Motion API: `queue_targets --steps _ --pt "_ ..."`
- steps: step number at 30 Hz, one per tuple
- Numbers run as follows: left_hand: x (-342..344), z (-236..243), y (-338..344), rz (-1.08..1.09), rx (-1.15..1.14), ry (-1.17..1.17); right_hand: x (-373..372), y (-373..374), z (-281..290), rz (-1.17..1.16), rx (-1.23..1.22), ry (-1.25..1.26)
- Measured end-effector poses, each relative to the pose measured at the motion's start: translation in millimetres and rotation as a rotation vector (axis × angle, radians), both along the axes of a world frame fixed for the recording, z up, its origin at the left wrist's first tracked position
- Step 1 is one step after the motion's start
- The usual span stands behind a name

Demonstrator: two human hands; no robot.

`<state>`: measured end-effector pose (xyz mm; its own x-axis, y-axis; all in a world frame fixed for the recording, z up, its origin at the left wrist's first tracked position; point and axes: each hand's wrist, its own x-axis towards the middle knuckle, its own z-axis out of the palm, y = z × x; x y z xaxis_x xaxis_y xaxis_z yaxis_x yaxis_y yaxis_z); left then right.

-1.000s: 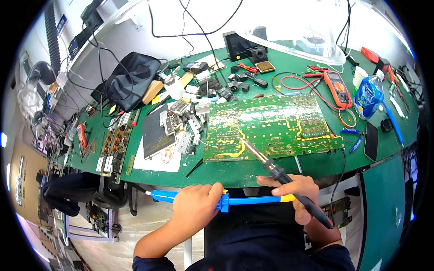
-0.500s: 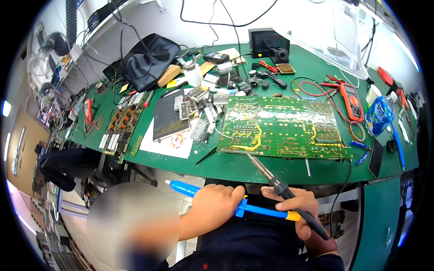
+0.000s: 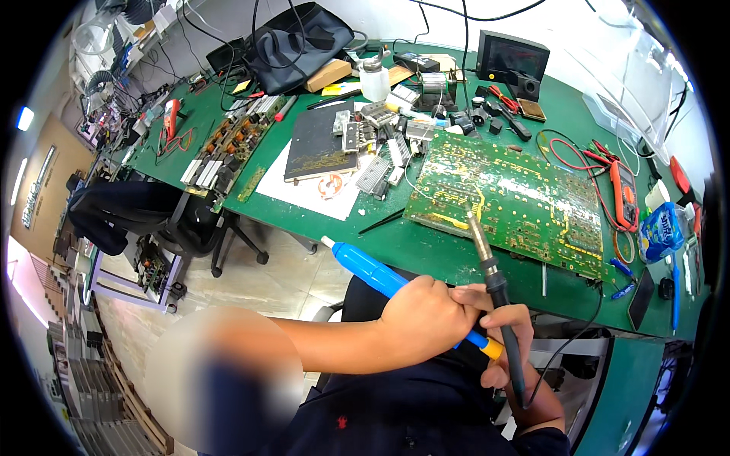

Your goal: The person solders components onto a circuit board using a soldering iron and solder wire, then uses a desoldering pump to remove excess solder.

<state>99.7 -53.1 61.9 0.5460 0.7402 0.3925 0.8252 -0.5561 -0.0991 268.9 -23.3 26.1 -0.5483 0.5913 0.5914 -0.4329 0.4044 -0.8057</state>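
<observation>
My left hand [image 3: 427, 323] is closed around a blue desoldering pump [image 3: 369, 269], which slants with its white nozzle toward the upper left. The pump's yellow end [image 3: 492, 349] reaches between the fingers of my right hand [image 3: 515, 323]. That hand is closed on a soldering iron [image 3: 496, 286] with a black handle, its metal tip pointing up toward the near left part of a large green circuit board [image 3: 525, 201]. Both hands are close together in front of the table edge. Whether the tip touches the board I cannot tell.
Metal parts [image 3: 376, 171] are heaped left of the board, beside a black-covered notebook [image 3: 319, 140]. At right lie a red multimeter [image 3: 624, 194], a blue packet [image 3: 660, 232] and a phone [image 3: 641, 300]. The iron's cord [image 3: 566, 346] hangs by the table edge.
My left hand has slid right along the pump, up against my right hand. The view has shifted, so the table sits farther right. Both tools are still held.
</observation>
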Motion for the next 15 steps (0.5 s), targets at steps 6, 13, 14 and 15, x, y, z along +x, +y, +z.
queue_targets --steps 6,13,14,15 --pt "-1.0 -8.3 2.3 0.017 -0.028 0.017 -9.1 2.3 -12.1 -0.076 0.016 0.019" --pt "1.8 -20.6 6.3 -0.098 0.009 -0.101 -21.7 -1.1 -17.3 -0.162 0.044 0.080" --pt "0.8 -20.1 7.0 -0.108 -0.014 -0.086 -22.9 1.5 -16.3 -0.164 0.058 0.076" --pt "-1.1 -19.5 7.4 -0.119 -0.036 -0.071 -23.6 3.1 -15.8 -0.166 0.073 0.072"
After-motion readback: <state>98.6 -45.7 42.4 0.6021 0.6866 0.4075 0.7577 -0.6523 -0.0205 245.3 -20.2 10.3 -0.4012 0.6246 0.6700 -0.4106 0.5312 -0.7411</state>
